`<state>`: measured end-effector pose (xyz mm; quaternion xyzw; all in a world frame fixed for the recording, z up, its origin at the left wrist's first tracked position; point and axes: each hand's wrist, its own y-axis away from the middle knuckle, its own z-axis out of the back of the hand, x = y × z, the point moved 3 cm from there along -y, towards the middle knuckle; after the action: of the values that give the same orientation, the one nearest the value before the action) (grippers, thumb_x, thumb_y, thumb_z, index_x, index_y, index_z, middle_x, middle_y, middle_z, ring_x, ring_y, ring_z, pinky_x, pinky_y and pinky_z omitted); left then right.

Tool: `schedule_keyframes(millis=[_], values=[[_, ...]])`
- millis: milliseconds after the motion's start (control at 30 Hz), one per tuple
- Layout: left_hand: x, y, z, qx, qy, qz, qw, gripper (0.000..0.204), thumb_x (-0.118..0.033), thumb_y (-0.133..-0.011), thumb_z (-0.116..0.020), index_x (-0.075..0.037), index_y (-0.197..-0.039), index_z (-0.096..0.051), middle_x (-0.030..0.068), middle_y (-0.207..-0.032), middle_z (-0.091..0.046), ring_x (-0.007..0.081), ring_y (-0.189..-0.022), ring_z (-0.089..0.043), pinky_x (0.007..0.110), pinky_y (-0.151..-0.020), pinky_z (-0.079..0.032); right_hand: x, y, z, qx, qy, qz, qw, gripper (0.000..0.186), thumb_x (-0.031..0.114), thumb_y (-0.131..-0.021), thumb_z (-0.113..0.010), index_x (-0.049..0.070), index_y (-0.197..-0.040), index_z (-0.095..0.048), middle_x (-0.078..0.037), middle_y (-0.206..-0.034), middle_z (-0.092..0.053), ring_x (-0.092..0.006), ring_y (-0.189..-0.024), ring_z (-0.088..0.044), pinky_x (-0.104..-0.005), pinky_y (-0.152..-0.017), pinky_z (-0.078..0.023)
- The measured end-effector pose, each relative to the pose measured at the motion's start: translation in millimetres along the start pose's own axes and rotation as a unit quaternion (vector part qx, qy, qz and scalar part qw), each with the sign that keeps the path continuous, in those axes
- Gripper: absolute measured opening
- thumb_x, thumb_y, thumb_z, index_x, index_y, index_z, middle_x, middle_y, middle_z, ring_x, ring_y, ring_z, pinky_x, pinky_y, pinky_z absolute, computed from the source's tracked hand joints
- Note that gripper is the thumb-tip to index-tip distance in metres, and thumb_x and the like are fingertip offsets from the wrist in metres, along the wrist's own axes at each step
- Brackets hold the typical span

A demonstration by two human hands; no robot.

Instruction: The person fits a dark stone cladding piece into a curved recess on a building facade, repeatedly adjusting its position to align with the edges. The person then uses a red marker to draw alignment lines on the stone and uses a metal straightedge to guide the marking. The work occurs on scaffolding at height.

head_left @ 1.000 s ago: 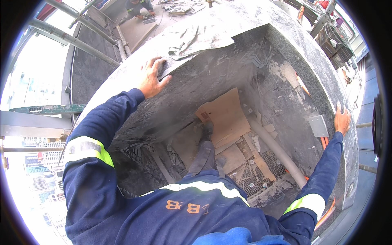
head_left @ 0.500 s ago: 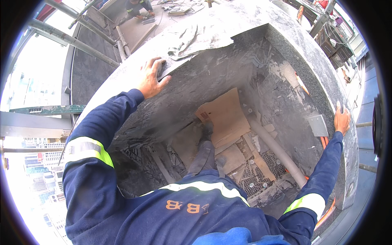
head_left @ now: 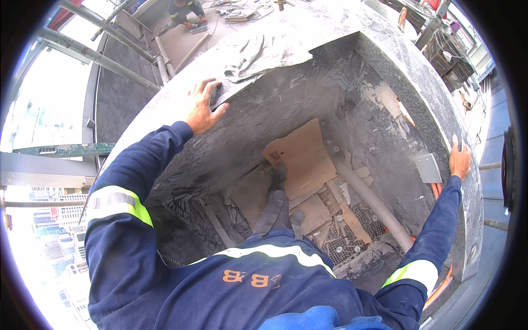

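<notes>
I stand inside a deep grey stone-walled pit, one leg [head_left: 275,212] showing below me. On the left, my left hand [head_left: 203,108] rests with fingers apart on the dusty top edge of the stone wall [head_left: 170,93]. Just beyond it lies a dust-covered cloth or sheet [head_left: 247,58] on the same ledge. At the far right, my right hand [head_left: 460,160] lies over the top of the right-hand wall, fingers spread and holding nothing. A small grey plate or box [head_left: 427,168] is fixed to the wall's inner face beside it.
Brown cardboard [head_left: 300,157], wood scraps and a grey pipe [head_left: 374,203] lie on the pit floor. Orange conduit [head_left: 440,286] runs along the right wall. Scaffold tubes [head_left: 99,58] stand at upper left. A co-worker [head_left: 186,12] crouches beyond the ledge. Buildings show far below on the left.
Almost nothing differs; the view has shifted very slightly. Both hands stay on the wall tops, and the co-worker's arm has moved a little.
</notes>
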<state>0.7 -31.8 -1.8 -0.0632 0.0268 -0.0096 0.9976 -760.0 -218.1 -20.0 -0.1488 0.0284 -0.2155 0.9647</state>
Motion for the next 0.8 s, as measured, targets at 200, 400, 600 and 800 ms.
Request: schedule_keyframes(millis=[200,400,600,800], values=[[0.3,-0.2,-0.7,0.001,0.005,0.002,1.0,0.062,-0.039,-0.091,-0.064,-0.008,-0.14,-0.044,0.0186,-0.143,-0.04,0.0374,-0.135,-0.039,0.056,-0.111,-0.036,-0.6,-0.1,-0.6,-0.001,-0.007,0.0,1.0,0.072,0.069,-0.093,-0.044,0.018,-0.143,-0.054,-0.012,-0.148,-0.049,-0.0318,-0.137,-0.045,-0.0547,-0.112,-0.033],[2.3,0.1,-3.2,-0.004,0.0,-0.001,1.0,0.061,-0.038,-0.09,-0.064,-0.008,-0.14,-0.044,0.0189,-0.143,-0.04,0.0374,-0.135,-0.04,0.055,-0.111,-0.036,0.2,0.0,-0.7,-0.003,-0.003,-0.002,1.0,0.071,0.069,-0.093,-0.045,0.018,-0.143,-0.055,-0.011,-0.148,-0.049,-0.0311,-0.137,-0.045,-0.0547,-0.112,-0.033],[3.3,0.4,-3.7,-0.004,-0.002,0.0,1.0,0.061,-0.039,-0.091,-0.063,-0.008,-0.14,-0.044,0.0188,-0.143,-0.04,0.0372,-0.135,-0.04,0.055,-0.111,-0.036,1.8,0.8,0.6,-0.001,0.0,-0.003,1.0,0.072,0.07,-0.093,-0.044,0.019,-0.143,-0.055,-0.011,-0.148,-0.049,-0.0309,-0.137,-0.045,-0.0547,-0.112,-0.033],[2.3,-0.2,-2.4,-0.008,-0.01,-0.006,1.0,0.061,-0.039,-0.091,-0.063,-0.008,-0.14,-0.044,0.0183,-0.143,-0.04,0.037,-0.135,-0.04,0.055,-0.111,-0.036,1.3,1.5,1.2,-0.002,-0.001,-0.001,1.0,0.072,0.07,-0.093,-0.044,0.019,-0.143,-0.054,-0.012,-0.148,-0.049,-0.0318,-0.137,-0.045,-0.0543,-0.112,-0.033]])
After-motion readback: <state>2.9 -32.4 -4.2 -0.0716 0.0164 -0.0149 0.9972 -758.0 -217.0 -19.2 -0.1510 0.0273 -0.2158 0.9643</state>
